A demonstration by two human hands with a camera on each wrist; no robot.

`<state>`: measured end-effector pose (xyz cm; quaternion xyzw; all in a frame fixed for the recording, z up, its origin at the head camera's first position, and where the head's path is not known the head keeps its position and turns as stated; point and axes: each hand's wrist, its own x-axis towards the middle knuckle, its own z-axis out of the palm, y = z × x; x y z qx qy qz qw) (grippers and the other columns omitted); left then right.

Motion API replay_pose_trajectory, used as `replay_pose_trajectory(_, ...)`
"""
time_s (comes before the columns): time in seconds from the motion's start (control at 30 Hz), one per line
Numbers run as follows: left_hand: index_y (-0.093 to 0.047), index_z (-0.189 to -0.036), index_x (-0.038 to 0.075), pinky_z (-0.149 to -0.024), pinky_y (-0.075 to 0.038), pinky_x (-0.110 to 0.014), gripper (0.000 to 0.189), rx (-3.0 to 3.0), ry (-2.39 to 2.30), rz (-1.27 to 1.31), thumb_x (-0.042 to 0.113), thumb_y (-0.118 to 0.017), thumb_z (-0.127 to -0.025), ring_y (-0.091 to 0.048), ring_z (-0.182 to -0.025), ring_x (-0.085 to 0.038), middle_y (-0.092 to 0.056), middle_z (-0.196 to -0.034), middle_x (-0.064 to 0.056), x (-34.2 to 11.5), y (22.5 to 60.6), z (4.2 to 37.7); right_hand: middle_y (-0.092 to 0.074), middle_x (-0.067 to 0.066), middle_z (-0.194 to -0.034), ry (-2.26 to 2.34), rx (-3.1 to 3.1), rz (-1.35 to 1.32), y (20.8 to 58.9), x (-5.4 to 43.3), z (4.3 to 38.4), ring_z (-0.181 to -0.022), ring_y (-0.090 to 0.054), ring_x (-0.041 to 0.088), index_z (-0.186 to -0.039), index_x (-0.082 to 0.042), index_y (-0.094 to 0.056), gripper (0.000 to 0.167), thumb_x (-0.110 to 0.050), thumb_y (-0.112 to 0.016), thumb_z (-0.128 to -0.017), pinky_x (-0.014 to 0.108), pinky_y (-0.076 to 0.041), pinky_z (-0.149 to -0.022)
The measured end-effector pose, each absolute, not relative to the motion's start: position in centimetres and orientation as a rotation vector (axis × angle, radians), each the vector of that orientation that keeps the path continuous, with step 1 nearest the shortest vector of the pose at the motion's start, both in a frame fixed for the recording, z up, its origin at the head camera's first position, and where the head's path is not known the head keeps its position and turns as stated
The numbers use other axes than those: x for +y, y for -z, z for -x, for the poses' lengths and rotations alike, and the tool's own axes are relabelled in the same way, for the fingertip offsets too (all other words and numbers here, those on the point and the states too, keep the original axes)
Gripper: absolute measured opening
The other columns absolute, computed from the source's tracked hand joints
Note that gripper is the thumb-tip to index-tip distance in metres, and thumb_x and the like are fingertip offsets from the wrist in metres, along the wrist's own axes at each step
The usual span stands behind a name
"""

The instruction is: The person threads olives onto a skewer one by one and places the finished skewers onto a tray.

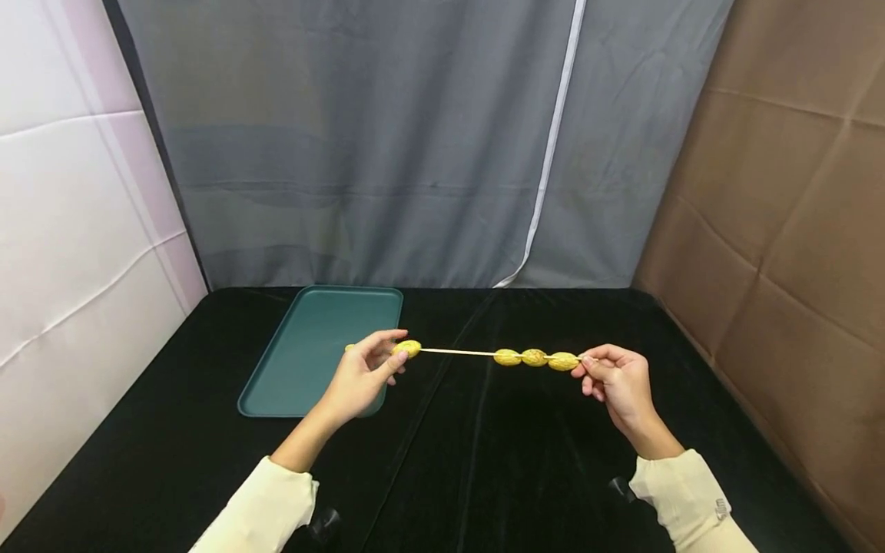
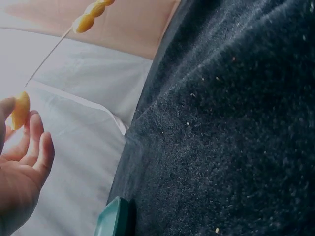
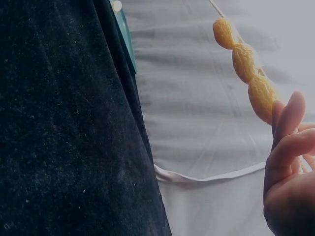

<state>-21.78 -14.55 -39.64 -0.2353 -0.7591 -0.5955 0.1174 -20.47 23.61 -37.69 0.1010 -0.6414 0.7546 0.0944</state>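
Observation:
A thin pale skewer is held up roughly level above the black table, between both hands. Threaded near its right end are three yellow, wrinkled oval pieces in a row, seen close up in the right wrist view, where the middle oval touches its neighbours. My right hand pinches the skewer's end just beyond them. Thumb and fingers of my left hand pinch another yellow oval at the left part of the skewer. A bit of yellow shows behind that hand, mostly hidden.
A green tray lies on the black-covered table at the left, partly behind the left hand. A grey curtain with a white strip hangs at the back. White fabric stands to the left, brown fabric to the right.

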Motion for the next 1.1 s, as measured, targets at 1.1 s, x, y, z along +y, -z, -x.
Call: replay_pose_trajectory(1.1,-0.064,-0.123,0.000,-0.058,-0.050,-0.024,0.033,-2.187,1.774,0.669,0.002,-0.070,-0.091,-0.065,-0.073,-0.025,-0.070,-0.094,-0.021,-14.88,39.72,21.59,-0.069,0.005,-0.063,-2.259,-1.851,-0.362,37.64,23.61,20.44,-0.042,-0.056,0.007,-0.077,-0.004,-0.069,0.029,0.016,-0.053,-0.092,0.014,-0.039,-0.038)
